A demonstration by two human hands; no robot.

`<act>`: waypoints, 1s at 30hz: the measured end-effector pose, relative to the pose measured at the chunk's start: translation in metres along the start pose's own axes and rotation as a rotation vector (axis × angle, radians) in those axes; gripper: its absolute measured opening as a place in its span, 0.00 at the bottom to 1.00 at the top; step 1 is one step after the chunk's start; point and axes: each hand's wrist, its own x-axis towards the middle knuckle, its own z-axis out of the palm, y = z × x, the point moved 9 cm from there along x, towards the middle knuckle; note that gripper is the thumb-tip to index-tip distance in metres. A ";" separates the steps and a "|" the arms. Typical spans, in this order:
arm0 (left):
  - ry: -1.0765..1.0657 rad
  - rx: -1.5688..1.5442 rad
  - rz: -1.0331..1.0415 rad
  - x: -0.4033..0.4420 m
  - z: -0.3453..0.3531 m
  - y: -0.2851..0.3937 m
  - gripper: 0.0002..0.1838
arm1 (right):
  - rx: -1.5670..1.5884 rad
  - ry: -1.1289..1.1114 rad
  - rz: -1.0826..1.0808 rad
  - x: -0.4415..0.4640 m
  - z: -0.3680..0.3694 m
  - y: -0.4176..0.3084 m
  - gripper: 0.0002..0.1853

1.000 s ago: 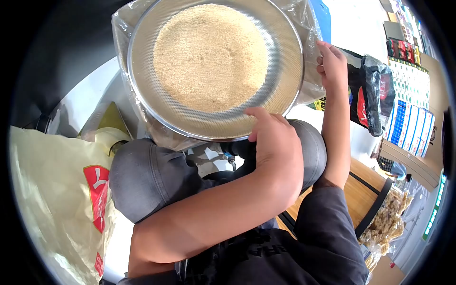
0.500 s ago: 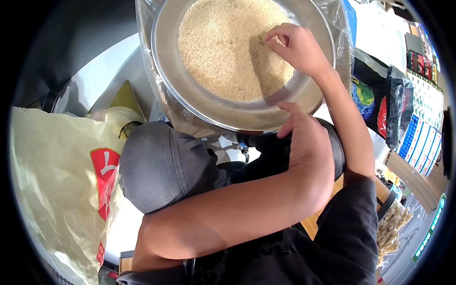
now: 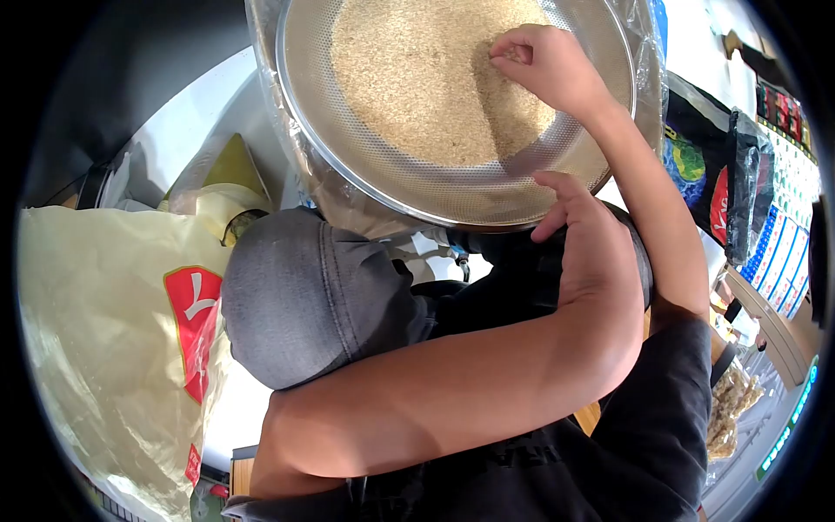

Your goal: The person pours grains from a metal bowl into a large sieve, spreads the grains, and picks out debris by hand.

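Observation:
A round metal mesh sieve [image 3: 409, 187] holds a broad layer of pale, fine grains [image 3: 417, 87]. My right hand [image 3: 548, 70] is over the right part of the grains and casts a shadow on them. Its thumb and fingertips are pressed together; what is between them is too small to name. My left hand [image 3: 591, 239] is beside the near right rim, fingers bent but apart, with nothing visibly held. Whether it touches the rim cannot be told. Clear plastic [image 3: 287, 130] lies around and under the sieve.
My knee [image 3: 287, 304] is just below the sieve. A large cream bag [image 3: 104, 304] with a red label stands at the left. On the right are a black printed bag [image 3: 704, 139], blue-and-white printed sheets [image 3: 778, 270] and a clear bag of light brown pieces [image 3: 731, 409].
My right hand has moved from beyond the sieve's right edge to over the grains, its fingers now pinched. The sieve and my left hand appear further right in the view.

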 end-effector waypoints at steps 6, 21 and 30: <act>-0.018 0.002 0.029 0.000 0.000 0.000 0.19 | 0.007 -0.037 0.040 0.000 0.001 -0.001 0.12; 0.001 0.101 -0.023 0.001 0.001 0.001 0.35 | 0.063 -0.067 0.020 0.001 0.003 -0.002 0.09; -0.012 0.014 0.046 -0.005 -0.004 -0.002 0.19 | 0.044 -0.027 -0.040 0.001 -0.001 -0.004 0.10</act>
